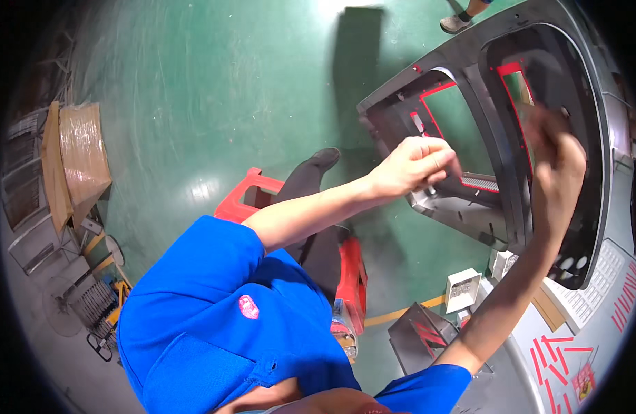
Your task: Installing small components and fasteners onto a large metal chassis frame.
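A large dark grey moulded panel (480, 90) with window-like openings stands before me, tilted. Red strips (440, 88) line the edges of its openings. In front of its left opening is my left hand (416, 165), its fingers curled and pinched together; whatever they may hold is too small to make out. My right hand (556, 148) is raised over the panel's right part, beside the red-edged opening. Motion blurs its bent fingers, so I cannot see what is in them.
At lower right, loose red strips (552, 362) lie on a pale table beside a white slotted tray (594, 279). Small white bins (463, 288) stand below the panel. A red plastic stool (352, 283) is under me. Wrapped cardboard (84, 148) leans at left. Another person's foot (456, 24) shows beyond.
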The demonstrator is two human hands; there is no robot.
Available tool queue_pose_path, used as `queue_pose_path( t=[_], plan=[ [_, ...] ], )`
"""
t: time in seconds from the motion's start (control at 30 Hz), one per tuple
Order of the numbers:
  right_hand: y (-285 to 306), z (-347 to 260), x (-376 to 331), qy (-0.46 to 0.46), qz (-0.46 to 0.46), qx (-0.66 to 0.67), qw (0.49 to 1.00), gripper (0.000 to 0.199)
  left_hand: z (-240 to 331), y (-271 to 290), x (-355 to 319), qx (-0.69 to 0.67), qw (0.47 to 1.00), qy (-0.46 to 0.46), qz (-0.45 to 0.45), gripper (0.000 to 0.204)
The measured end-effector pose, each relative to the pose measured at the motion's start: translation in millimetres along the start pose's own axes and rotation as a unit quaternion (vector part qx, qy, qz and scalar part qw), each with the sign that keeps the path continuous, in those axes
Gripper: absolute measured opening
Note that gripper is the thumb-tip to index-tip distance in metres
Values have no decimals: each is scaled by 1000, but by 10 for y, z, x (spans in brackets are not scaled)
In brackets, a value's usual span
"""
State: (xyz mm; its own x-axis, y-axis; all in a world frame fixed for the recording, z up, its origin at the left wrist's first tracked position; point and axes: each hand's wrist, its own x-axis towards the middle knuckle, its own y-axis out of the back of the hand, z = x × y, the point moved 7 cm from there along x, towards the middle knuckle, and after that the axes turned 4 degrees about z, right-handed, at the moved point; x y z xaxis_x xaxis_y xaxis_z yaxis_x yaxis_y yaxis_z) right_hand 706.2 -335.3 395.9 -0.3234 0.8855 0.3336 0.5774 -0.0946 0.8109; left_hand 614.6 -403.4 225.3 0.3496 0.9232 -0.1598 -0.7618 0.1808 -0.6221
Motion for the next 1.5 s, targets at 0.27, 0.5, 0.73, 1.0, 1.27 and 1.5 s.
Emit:
queue_pose_path(
  t=[0.27,0.5,0.73,1.0,1.27,1.5],
  plan=[
    [-630,602,1030,285,49,-331,898,15,2,-175,294,-95,992,-5,-85,20],
    [-835,835,1270,340,27,-420,841,11,130,-68,378,-70,996,-16,-56,24],
    [-776,1081,1395,195,-55,-567,799,11,286,-30,556,-85,993,-8,-79,23],
    [-644,1347,1789,101,-57,-586,802,11,336,492,737,-120,987,89,-56,23],
    [-13,2636,1905,11,-31,-471,882,29,489,1105,793,-92,989,115,-32,18],
    [305,3068,2353,-59,7,-465,883,42,716,1283,1184,-43,996,54,60,21]
  ],
)
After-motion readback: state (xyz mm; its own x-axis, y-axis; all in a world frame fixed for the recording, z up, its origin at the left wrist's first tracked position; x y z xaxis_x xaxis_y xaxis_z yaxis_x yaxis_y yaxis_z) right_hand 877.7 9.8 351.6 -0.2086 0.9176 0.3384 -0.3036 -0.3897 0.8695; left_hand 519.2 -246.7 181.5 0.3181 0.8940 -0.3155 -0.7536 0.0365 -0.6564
